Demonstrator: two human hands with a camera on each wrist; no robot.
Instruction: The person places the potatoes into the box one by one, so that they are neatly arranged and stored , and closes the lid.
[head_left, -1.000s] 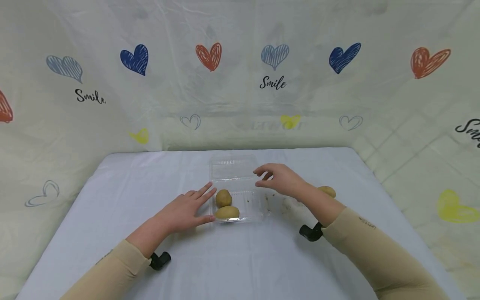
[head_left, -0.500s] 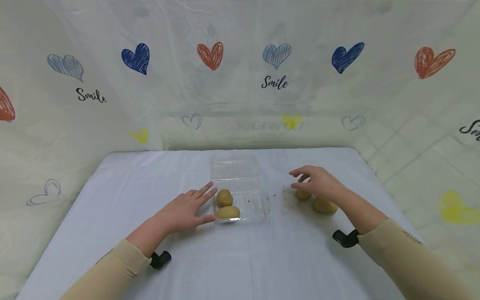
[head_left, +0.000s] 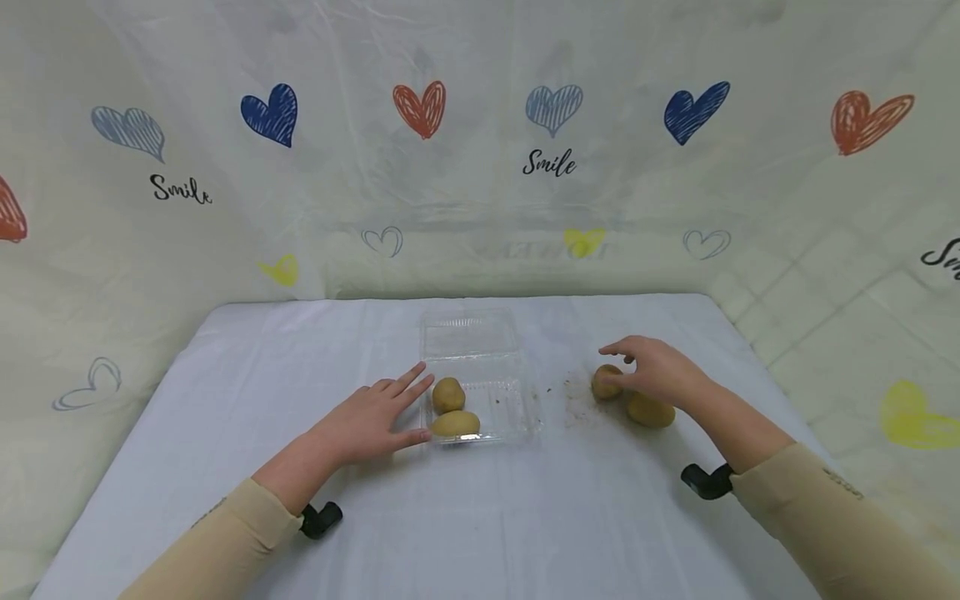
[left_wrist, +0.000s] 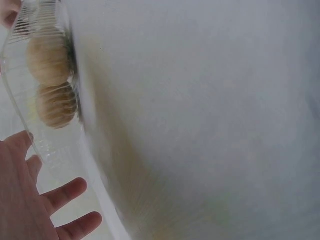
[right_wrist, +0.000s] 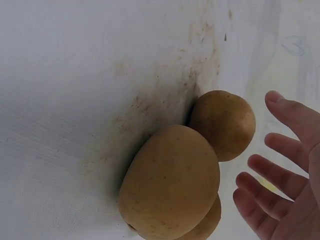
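Observation:
My left hand [head_left: 367, 425] has its fingers spread, with the tips right at the left rim of a clear plastic clamshell box [head_left: 504, 417]. The box's lid [head_left: 471, 337] lies folded back. Inside, at the left, sit a round potato [head_left: 448, 395] and an oval potato [head_left: 455, 425]. My right hand [head_left: 654, 367] hovers over the potatoes on the right, fingers parted and holding nothing. Below it lie a round potato [head_left: 607, 382] and a larger potato [head_left: 650, 411]. In the right wrist view, part of a third potato [right_wrist: 204, 222] shows behind the large one.
A white cloth covers the table [head_left: 465, 525]. Brown dirt crumbs [head_left: 581, 400] are scattered between the box and the loose potatoes. Behind the table hangs a pale sheet [head_left: 480, 192] printed with hearts. Each wrist carries a small black camera mount [head_left: 321, 521].
My right hand has moved right from beside the box's lid to above the loose potatoes, slowing over the last half second. The left hand stays at the box's rim.

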